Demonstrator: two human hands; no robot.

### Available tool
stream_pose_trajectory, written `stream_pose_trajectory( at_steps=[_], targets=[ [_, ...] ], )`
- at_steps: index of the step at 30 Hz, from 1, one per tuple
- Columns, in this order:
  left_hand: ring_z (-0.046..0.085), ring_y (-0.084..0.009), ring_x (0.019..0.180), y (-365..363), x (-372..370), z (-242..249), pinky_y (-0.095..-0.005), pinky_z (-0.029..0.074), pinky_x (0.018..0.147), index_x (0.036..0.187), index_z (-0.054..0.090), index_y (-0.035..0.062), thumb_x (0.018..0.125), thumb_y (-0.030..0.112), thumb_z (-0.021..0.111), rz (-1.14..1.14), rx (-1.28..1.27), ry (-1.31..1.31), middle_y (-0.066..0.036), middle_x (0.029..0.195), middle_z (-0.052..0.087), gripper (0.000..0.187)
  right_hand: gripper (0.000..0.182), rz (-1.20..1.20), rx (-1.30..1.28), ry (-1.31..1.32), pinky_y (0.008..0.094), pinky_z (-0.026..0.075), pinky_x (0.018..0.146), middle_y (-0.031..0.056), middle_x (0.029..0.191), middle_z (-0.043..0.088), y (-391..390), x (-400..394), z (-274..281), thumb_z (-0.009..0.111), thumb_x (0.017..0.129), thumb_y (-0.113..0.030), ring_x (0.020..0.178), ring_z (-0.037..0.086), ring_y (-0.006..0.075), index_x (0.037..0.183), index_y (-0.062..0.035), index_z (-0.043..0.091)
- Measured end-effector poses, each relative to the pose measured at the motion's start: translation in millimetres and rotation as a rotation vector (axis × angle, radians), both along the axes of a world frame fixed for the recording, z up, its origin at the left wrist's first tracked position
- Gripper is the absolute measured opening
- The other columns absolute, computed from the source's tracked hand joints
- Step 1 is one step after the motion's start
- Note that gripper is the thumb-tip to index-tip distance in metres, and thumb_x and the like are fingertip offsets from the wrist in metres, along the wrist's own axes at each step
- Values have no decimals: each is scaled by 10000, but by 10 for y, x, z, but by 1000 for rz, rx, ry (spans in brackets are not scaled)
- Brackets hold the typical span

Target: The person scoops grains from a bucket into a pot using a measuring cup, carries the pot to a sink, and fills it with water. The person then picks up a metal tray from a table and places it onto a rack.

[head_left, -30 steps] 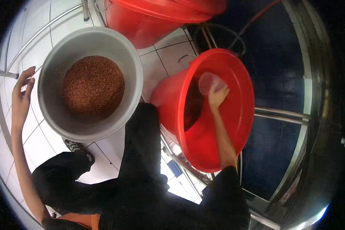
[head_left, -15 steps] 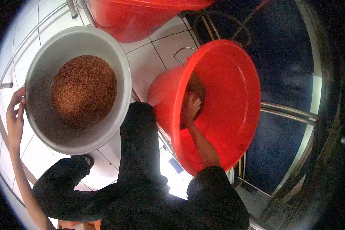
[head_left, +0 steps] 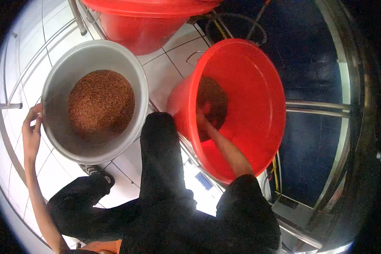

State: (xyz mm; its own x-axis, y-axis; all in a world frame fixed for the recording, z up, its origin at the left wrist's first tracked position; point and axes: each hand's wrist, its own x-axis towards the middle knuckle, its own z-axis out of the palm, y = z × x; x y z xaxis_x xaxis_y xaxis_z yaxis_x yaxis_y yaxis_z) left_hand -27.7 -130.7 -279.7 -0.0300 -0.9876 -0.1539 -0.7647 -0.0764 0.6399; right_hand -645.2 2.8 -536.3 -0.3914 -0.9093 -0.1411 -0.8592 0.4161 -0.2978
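- Floor: white square tiles (head_left: 161,76) with dark joints, glaring bright between the legs of the person seated here in black trousers (head_left: 161,156).
- Room, right side: dark blue panel (head_left: 313,80), pale edging; paired metal rails (head_left: 317,103) run across it. Upper left, a tubular metal leg (head_left: 77,19).
- Grey tub (head_left: 93,55), left of the knees, mouth up; mound of reddish-brown grains (head_left: 100,101) inside.
- Red bucket (head_left: 249,106), right of the knees, mouth tipped toward viewer; brown, shadowed contents (head_left: 216,95) deep within. Wire handle (head_left: 187,58) on its far side.
- Second red tub (head_left: 135,31) behind, between the two.
- Left hand (head_left: 31,131): loosely bent, thumb parted, fingertips at the grey tub's outer side; whether it grips, cannot tell.
- Right hand (head_left: 204,120): down inside the red bucket, at the contents; fingers in shadow, so opening and hold cannot be told.
- Markings: blue patch (head_left: 204,181) below the frame, too blurred to read; pale pattern on the dark shoe (head_left: 99,173), too small.
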Motion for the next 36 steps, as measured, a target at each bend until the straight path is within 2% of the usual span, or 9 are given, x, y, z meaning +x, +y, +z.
stream_pose_trajectory(
  at_steps=[12,13,15,19,21,24,31,34,36],
  targets=[
    [603,-150,974,-48,13,6,-326,519,786,1153,637,52,958,124,537,8,-97,154,-47,1045,680,231,729,283,46,-167,582,311,1047,345,1359,388,-106,-228,500,624,834,-455,1241,384,517,1372,-2,434],
    [607,-149,968,-25,9,0,-332,524,774,1145,641,42,960,128,534,30,-112,157,-55,1052,680,231,725,320,66,-96,581,311,1047,337,1362,391,-109,-222,575,627,832,-451,1242,386,511,1373,-7,435],
    [617,-158,948,-25,-3,52,-326,533,759,1151,642,34,955,138,544,18,-118,135,-76,1064,682,242,643,515,248,681,554,328,1032,230,1349,434,-83,-139,846,640,836,-366,1222,415,416,1381,-86,446],
    [637,-178,937,27,-122,191,-322,538,762,1163,642,40,943,149,557,10,-81,110,-100,1054,689,260,604,641,80,909,543,321,1020,218,1333,431,-48,-676,588,629,853,-336,1233,391,381,1375,-89,452],
    [643,-186,944,42,-117,140,-326,539,768,1161,645,47,937,155,562,47,-68,131,-105,1057,690,263,585,389,141,780,538,321,1010,213,1318,442,-137,-436,1138,637,853,-302,1220,402,372,1367,-92,452],
    [658,-229,978,-8,-6,36,-367,528,829,1132,661,67,918,186,573,31,-141,131,-107,1088,692,260,597,318,-18,783,536,330,991,213,1319,442,-239,-465,1520,659,853,-301,1230,402,364,1369,-99,435],
    [671,-241,950,-24,-10,128,-371,521,844,1115,672,78,909,213,563,67,-263,78,-103,1052,701,269,655,334,97,1015,517,327,1005,218,1329,442,-221,-668,1634,665,863,-376,1267,382,369,1392,-106,387],
    [675,-247,947,-24,31,103,-383,523,844,1090,679,78,897,214,553,89,-262,103,-99,1039,704,267,603,248,-262,920,511,361,992,225,1321,468,-306,-389,2053,620,898,-393,1241,428,378,1370,-76,420],
    [675,-257,939,-27,56,63,-392,520,856,1081,683,81,884,225,556,70,-276,81,-101,1032,705,275,582,-208,-482,286,515,391,978,235,1339,478,-460,-324,2297,557,935,-411,1222,473,381,1372,-45,442]
  ],
)
